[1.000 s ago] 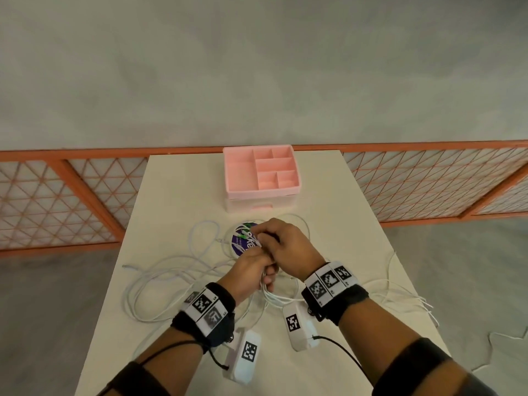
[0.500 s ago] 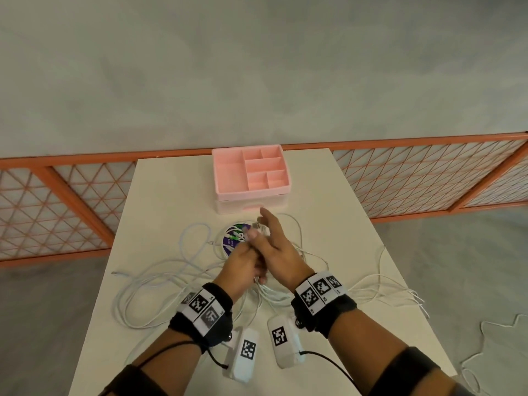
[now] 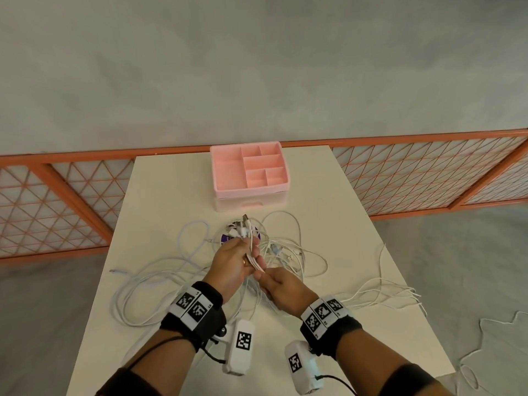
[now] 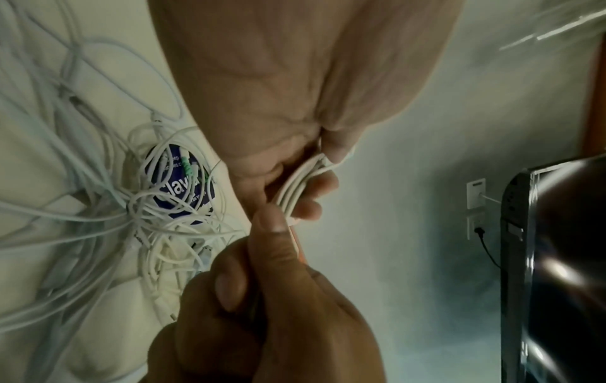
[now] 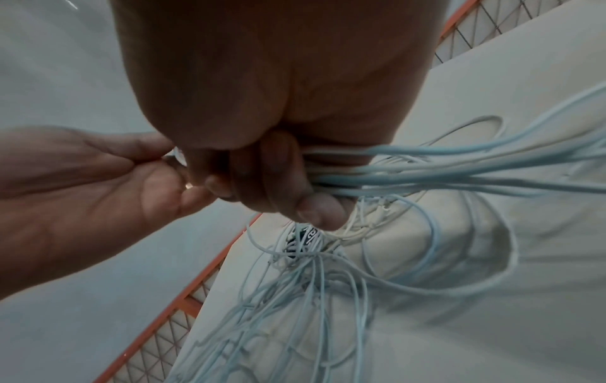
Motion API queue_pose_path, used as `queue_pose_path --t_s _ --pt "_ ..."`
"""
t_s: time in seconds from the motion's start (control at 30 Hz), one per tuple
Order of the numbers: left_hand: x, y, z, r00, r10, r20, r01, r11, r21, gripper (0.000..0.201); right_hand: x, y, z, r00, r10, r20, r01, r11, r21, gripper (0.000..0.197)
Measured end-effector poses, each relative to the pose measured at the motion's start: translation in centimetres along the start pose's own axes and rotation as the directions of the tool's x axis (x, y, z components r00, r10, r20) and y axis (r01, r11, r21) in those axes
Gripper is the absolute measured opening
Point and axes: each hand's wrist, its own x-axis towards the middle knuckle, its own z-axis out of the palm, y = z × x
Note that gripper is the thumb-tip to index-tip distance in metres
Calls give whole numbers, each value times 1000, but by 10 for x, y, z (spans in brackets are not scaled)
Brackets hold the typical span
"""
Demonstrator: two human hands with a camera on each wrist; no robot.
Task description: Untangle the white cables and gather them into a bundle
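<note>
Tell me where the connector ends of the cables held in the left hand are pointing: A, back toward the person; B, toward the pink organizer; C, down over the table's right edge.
B: in the head view the left hand grips a bunch of white cables whose plug ends stick out toward the pink organizer.

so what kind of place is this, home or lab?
Looks like a staged data-collection space, not a home, though that is a guess: a lone white table on bare grey floor, orange lattice barriers fencing it off, and tag-marked wrist bands on the person.
</note>
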Motion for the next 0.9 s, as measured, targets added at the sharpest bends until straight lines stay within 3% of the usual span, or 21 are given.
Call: queue_pose_path --t_s 0.23,0.33,0.43,0.5,0.57,0.6,0.63,0.7,0.77,0.83,0.9 --pt "9 -4 1 993 42 -110 -45 999 -18 26 -3 -10 -3 996 -25 88 39 987 -156 48" --pt "14 1 -12 985 54 -166 -65 996 -63 27 -4 7 -12 993 107 49 -99 985 -141 61" --pt "15 3 -26 984 30 -177 -49 993 -104 30 -3 32 -28 968 245 -63 -250 964 -92 60" --pt "14 2 -30 985 30 -170 -50 992 -113 31 3 45 -38 957 210 -202 -252 944 -213 39" --pt "13 -1 -32 982 48 -180 -62 995 -73 30 10 48 -47 909 130 -396 -241 939 -245 16" --pt "13 -2 -32 981 56 -185 -67 996 -51 30 14 48 -50 881 110 -460 -237 944 -228 10" --pt "13 -2 -31 980 61 -187 -67 997 -26 29 19 45 -55 870 113 -480 -248 941 -228 18" --pt "13 -2 -29 980 62 -191 -60 998 16 29 28 39 -59 892 183 -413 -303 921 -245 40" --pt "14 -1 -26 979 65 -193 -57 997 46 28 34 35 -60 916 276 -290 -349 906 -239 48" --pt "14 1 -24 977 81 -198 -66 994 86 27 37 28 -60 934 297 -201 -331 928 -168 32" --pt "14 3 -22 975 113 -189 -90 988 129 27 35 13 -58 960 202 -193 -219 973 -72 17"
